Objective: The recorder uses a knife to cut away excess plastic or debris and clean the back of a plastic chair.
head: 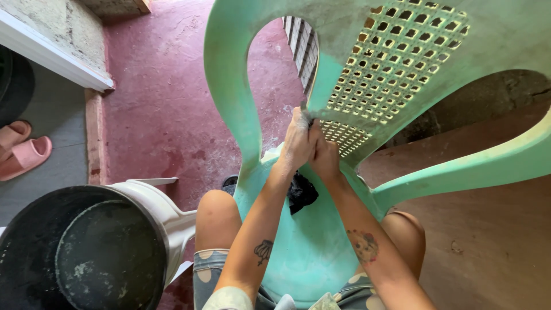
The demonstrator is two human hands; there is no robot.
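Note:
A mint-green plastic chair (310, 252) stands between my knees, its lattice back (396, 57) facing me. My left hand (298, 142) is closed around a small dark tool (303, 109), whose tip touches the inner edge of the chair back beside the lattice. Pressed against it from the right, my right hand (325, 161) is also closed. A black cloth (301, 192) hangs just under my wrists over the seat, seemingly from my right hand. The chair's armrest (476, 166) reaches out to the right.
A black round basin (34, 252) with a dark pan (109, 258) in it sits on a white plastic chair (166, 212) at lower left. Pink slippers (23, 150) lie at the far left on a grey floor. A white ledge (51, 54) borders the red floor (160, 103).

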